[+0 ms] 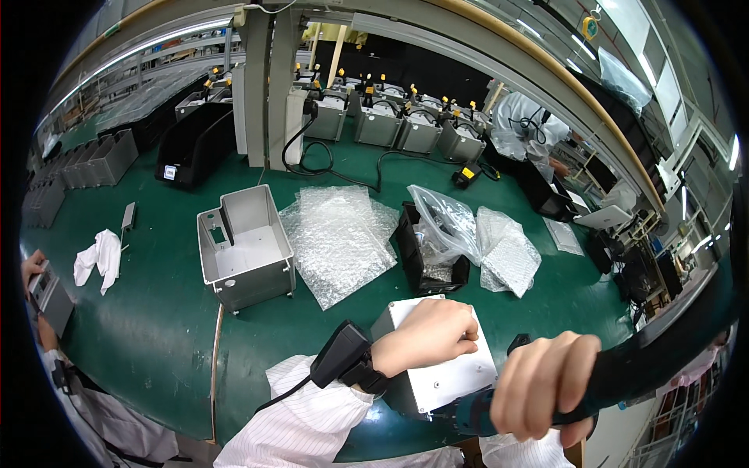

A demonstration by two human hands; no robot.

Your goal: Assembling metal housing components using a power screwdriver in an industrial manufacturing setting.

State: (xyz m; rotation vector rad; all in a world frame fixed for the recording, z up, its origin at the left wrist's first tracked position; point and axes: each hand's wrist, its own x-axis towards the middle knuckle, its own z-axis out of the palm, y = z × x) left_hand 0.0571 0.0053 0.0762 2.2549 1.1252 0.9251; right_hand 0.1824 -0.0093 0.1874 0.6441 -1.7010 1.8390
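Observation:
A grey metal box (456, 382) with a pale, flat top stands at the bench's near edge. My left hand (429, 335) rests on that top, its fingers curled in; whatever they may hold is hidden. A black band with a dark module circles the left wrist. My right hand (546, 382) is wrapped around a dark power driver (476, 413), whose teal nose reaches the box's near right corner. The tip itself is hard to make out. Its thick black body (663, 343) stretches up to the right.
An open grey housing (250, 273) stands left, beside bubble wrap sheets (339, 242). A black bin (437, 281) holds a clear plastic bag (449, 222); more bubble wrap (507, 249) lies right of it. Several grey units (378, 125) line the back. A co-worker's hand (33, 265) is far left.

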